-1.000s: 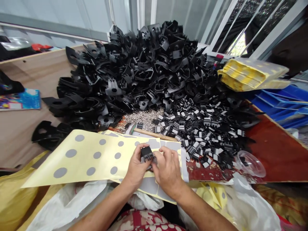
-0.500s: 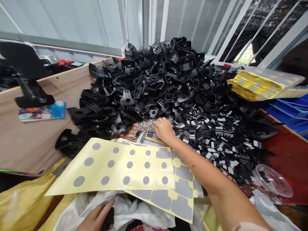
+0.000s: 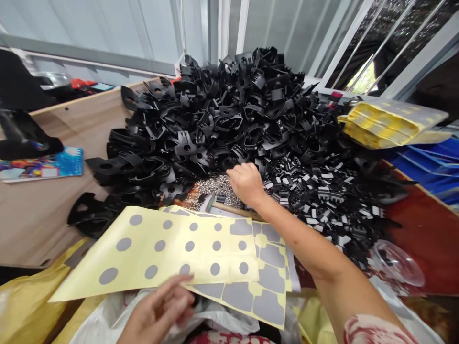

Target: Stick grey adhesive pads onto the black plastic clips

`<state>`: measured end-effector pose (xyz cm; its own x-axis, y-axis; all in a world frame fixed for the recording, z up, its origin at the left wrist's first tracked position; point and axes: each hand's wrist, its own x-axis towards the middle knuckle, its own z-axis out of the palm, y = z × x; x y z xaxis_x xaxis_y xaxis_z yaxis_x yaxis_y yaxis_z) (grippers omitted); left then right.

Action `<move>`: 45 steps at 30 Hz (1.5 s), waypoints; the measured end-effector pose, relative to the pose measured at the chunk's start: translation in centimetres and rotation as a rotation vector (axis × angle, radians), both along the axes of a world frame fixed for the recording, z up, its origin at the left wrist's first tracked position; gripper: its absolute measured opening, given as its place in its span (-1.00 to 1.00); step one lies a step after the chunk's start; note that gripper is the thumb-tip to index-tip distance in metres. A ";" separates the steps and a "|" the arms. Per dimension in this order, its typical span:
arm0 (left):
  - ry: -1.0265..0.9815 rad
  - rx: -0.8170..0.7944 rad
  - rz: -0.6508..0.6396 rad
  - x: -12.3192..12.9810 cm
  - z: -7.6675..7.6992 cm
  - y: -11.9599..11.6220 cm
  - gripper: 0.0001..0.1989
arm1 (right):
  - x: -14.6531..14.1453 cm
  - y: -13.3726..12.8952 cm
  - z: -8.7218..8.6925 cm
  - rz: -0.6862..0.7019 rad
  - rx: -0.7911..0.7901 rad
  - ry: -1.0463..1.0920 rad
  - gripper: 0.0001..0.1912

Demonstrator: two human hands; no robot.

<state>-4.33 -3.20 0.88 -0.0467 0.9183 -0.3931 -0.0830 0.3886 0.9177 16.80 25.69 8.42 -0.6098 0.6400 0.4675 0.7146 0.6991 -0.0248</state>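
Note:
My right hand [image 3: 246, 183] is stretched forward, fingers curled down at the edge of a heap of small silver metal pieces [image 3: 217, 184], next to small black clips with white pads [image 3: 322, 193]. Its fingertips are hidden, so any grip stays unseen. My left hand [image 3: 162, 309] is low and near, blurred, fingers apart and holding nothing, just under the front edge of a yellow backing sheet with grey round stickers [image 3: 161, 248]. A second sheet with larger grey shaped stickers [image 3: 266, 289] lies under it. A hammer with a wooden handle [image 3: 229, 209] lies beneath my right wrist.
A tall heap of black plastic parts [image 3: 233, 110] fills the wooden table [image 3: 32, 215]. A yellow stack of packets [image 3: 387, 123] and blue trays [image 3: 430, 162] are at right, a clear plastic lid [image 3: 398, 263] near them, a colourful notebook [image 3: 39, 165] at left. A white bag [image 3: 218, 321] lies below.
A second ago both hands held a small black clip over the sheets. My right hand has since reached out to the silver pieces; my left hand dropped to the bag, then rose to the sheet's edge.

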 end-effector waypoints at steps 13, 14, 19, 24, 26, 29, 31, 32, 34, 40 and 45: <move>-0.067 0.069 -0.233 9.0 2.5 11.4 -0.43 | 9.1 -14.1 -7.1 0.019 -0.501 0.622 -0.72; 0.022 0.101 -0.343 9.1 2.3 11.7 -0.47 | 9.6 -13.3 -7.6 -0.018 -0.484 0.589 -0.71; 0.353 0.253 -0.594 10.1 2.2 13.5 -0.59 | 9.3 -12.6 -9.7 -0.025 -0.388 0.485 -0.65; 0.464 0.283 -0.707 10.7 2.7 13.8 -0.56 | 8.8 -12.7 -9.2 -0.118 -0.661 0.748 -0.72; 0.481 0.271 -0.704 10.8 2.7 13.7 -0.60 | 8.4 -12.6 -7.9 -0.119 -0.857 0.880 -0.75; 0.464 0.249 -0.650 11.0 2.5 13.6 -0.80 | 7.0 -13.1 -4.0 0.039 -1.217 1.030 -0.65; 0.471 0.240 -0.602 11.0 2.3 13.4 -0.90 | 5.7 -13.8 -0.6 0.218 -1.396 1.135 -0.57; 0.459 0.239 -0.581 10.8 2.3 13.2 -0.91 | 5.2 -14.2 0.9 0.309 -1.398 1.169 -0.56; 0.351 0.211 -0.532 10.2 2.4 12.7 -0.86 | 4.5 -14.8 3.2 0.433 -1.284 1.191 -0.55; -0.191 0.044 -0.043 6.5 3.8 9.7 -0.42 | 5.8 -15.3 0.4 0.006 -0.771 1.167 -0.62; -0.544 0.053 0.093 5.8 4.3 8.0 -0.49 | 5.2 -16.8 -3.2 0.012 -0.940 1.147 -0.65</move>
<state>1.48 4.81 5.21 0.0683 0.9392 -0.3364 -0.5823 0.3114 0.7510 22.00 8.88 5.27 -0.2101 0.9711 0.1135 -0.0123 0.1134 -0.9935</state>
